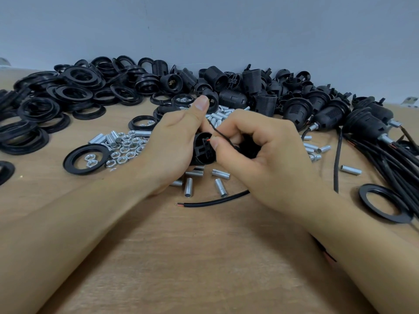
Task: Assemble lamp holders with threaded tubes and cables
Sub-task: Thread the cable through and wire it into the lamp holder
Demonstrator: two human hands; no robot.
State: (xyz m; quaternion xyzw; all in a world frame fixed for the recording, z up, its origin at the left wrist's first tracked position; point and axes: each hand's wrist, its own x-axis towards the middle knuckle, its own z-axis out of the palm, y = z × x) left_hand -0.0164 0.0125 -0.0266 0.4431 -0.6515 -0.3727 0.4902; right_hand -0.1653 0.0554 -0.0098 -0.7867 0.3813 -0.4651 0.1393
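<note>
Black lamp holder [203, 148], red wire tip at its terminal, gripped

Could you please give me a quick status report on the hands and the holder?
Left hand grips lamp holder. Right hand pinches wire at its terminal. Nothing in the way.

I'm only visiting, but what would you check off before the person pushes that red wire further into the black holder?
1. Lamp holder insert gripped by the left hand: ok.
2. Red wire tip pinched by the right hand at the insert's terminal: ok.
3. Wire fully seated in the terminal: cannot tell, fingers hide it.
4. Thin black wire arching above the insert, not yet connected: not ok.
5. Cable's far end lying loose on the table: ok.
</note>
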